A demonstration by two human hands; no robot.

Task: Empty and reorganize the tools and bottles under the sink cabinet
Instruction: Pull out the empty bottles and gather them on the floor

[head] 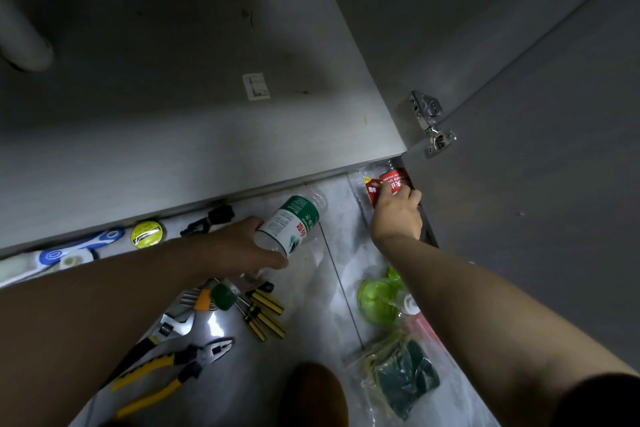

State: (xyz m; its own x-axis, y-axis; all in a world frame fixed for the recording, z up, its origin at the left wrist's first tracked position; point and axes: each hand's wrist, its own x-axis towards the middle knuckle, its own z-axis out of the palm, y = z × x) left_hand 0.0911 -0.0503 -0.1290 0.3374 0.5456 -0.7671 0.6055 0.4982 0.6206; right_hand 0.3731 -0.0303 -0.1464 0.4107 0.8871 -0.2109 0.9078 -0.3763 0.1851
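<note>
Red-labelled clear plastic bottle (391,184) lies lengthwise at twelve o'clock of the right hand (398,218), grip seemingly clamped on it; left hand (242,246) clamps a green-labelled plastic bottle (291,224).

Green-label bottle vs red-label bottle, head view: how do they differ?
Label: the green-label bottle has a green and white wrap; the red-label bottle a red one. Place: the green-label bottle is held by the left hand over the floor tiles; the red-label bottle sits in the corner by the cabinet door, gripped by the right hand. The green-label bottle shows nearly whole; the red-label bottle is mostly hidden. Both are clear plastic.
</note>
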